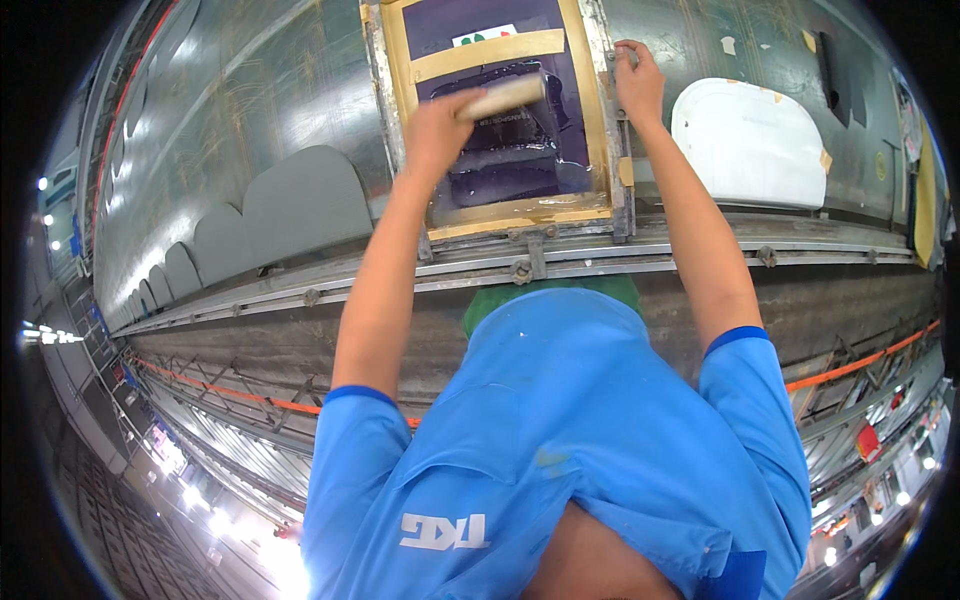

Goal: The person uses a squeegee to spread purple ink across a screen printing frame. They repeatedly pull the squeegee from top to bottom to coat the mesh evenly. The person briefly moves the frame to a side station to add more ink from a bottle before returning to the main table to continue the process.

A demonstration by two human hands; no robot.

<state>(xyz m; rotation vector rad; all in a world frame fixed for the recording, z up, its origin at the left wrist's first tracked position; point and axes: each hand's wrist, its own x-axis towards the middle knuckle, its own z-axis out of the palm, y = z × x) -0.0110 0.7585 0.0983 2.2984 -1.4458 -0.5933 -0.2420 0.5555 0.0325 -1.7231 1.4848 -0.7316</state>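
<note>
My left hand is closed on the pale wooden handle of a squeegee, held over a dark purple printing screen with glossy wet ink. The screen has tan taped borders, a tan strip across its upper part and a metal frame. A small white patch with green and red shapes shows above the strip. My right hand grips the right rail of the frame near its upper part, fingers curled round it.
Grey arched cut pieces lie in a row along the long metal table at left; a white rounded piece lies at right. A rail runs along the table's near edge. Yellow material hangs at the far right.
</note>
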